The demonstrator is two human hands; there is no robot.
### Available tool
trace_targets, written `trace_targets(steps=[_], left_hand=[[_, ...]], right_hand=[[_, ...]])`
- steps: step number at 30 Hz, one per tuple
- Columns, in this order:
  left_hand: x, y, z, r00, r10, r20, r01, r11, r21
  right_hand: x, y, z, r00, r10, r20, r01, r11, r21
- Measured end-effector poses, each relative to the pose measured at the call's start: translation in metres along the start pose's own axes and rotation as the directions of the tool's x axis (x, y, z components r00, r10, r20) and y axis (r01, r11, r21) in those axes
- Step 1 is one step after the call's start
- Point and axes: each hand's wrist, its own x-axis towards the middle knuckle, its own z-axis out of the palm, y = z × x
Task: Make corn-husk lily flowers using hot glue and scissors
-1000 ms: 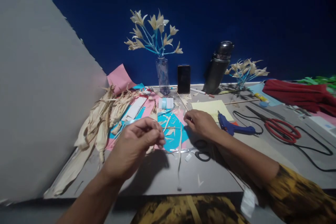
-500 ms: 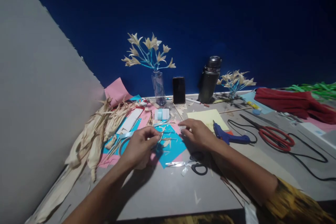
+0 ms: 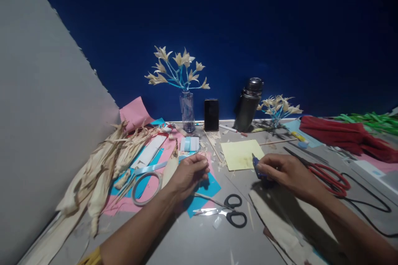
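Observation:
My right hand [image 3: 284, 172] is closed round a blue hot glue gun [image 3: 260, 170], its tip over the edge of a yellow sheet of paper [image 3: 242, 154]. My left hand [image 3: 191, 174] has its fingers pinched together above blue paper [image 3: 213, 188]; whatever they hold is hidden. From under that hand a thin pale stick [image 3: 207, 197] runs toward the scissors; I cannot tell whether it is gripped. Black-handled scissors [image 3: 234, 211] lie spread on the table between my hands. A roll of tape [image 3: 134, 190] rests left of my left wrist.
Dried corn husks [image 3: 102, 174] heap up on the left. Behind stand a glass vase [image 3: 187, 112] of husk flowers [image 3: 183, 60], a phone [image 3: 211, 115] and a dark flask [image 3: 248, 105]. Large red-handled shears [image 3: 329, 178], a black cord [image 3: 370, 215] and red cloth [image 3: 345, 134] lie right.
My right hand has moved right, from over the blue paper to the glue gun, and has taken hold of it. My left hand has shifted slightly right, uncovering the tape roll.

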Motion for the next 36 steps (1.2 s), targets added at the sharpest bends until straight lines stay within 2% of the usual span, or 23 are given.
trace_targets(steps=[3, 5, 7, 8, 12, 14, 17, 20, 23, 27, 29, 32, 34, 36], left_hand=[[0.007, -0.01, -0.008, 0.998, -0.028, -0.052, 0.027, 0.999, -0.036], [0.01, -0.014, -0.013, 0.997, -0.023, -0.077, 0.021, 0.999, -0.027], [0.013, -0.015, -0.016, 0.997, -0.007, -0.075, 0.006, 1.0, -0.019], [0.014, -0.016, -0.017, 0.997, 0.001, -0.071, -0.002, 1.0, -0.024], [0.015, -0.017, -0.019, 0.997, 0.023, -0.069, -0.028, 0.998, -0.063], [0.014, -0.019, -0.019, 0.997, 0.024, -0.07, -0.029, 0.997, -0.075], [0.014, -0.021, -0.019, 0.997, 0.019, -0.07, -0.025, 0.996, -0.085], [0.013, -0.02, -0.02, 0.997, 0.016, -0.077, -0.023, 0.995, -0.094], [0.012, -0.015, -0.022, 0.998, 0.021, -0.065, -0.029, 0.992, -0.12], [0.008, -0.007, -0.019, 0.998, 0.042, -0.041, -0.048, 0.987, -0.152], [0.003, -0.006, -0.014, 0.999, 0.039, -0.026, -0.042, 0.986, -0.162], [-0.003, -0.007, -0.006, 1.0, 0.03, -0.005, -0.031, 0.987, -0.16], [-0.006, -0.009, -0.002, 1.0, 0.019, 0.016, -0.016, 0.989, -0.147], [-0.009, -0.01, 0.001, 0.999, 0.017, 0.03, -0.014, 0.994, -0.112]], right_hand=[[0.016, 0.003, -0.009, 0.998, -0.003, 0.061, 0.003, 1.0, -0.003], [0.043, 0.002, -0.011, 0.993, -0.003, 0.121, 0.001, 1.0, 0.016], [0.079, -0.001, -0.007, 0.98, 0.048, 0.193, -0.063, 0.995, 0.076], [0.099, -0.003, -0.003, 0.975, 0.106, 0.197, -0.127, 0.987, 0.096], [0.167, -0.007, 0.027, 0.982, 0.153, 0.115, -0.161, 0.985, 0.063], [0.186, -0.007, 0.043, 0.982, 0.165, 0.095, -0.17, 0.984, 0.044], [0.198, -0.006, 0.063, 0.978, 0.186, 0.09, -0.191, 0.98, 0.05], [0.197, -0.006, 0.07, 0.979, 0.182, 0.096, -0.192, 0.976, 0.104], [0.184, -0.009, 0.058, 0.978, 0.173, 0.12, -0.192, 0.966, 0.171], [0.139, -0.021, 0.036, 0.971, 0.116, 0.207, -0.173, 0.942, 0.286], [0.111, -0.028, 0.032, 0.963, 0.045, 0.265, -0.154, 0.901, 0.407], [0.077, -0.038, 0.04, 0.936, 0.006, 0.351, -0.183, 0.862, 0.473], [0.066, -0.042, 0.049, 0.921, -0.021, 0.389, -0.164, 0.884, 0.437], [0.061, -0.044, 0.058, 0.914, -0.07, 0.4, -0.084, 0.931, 0.354]])
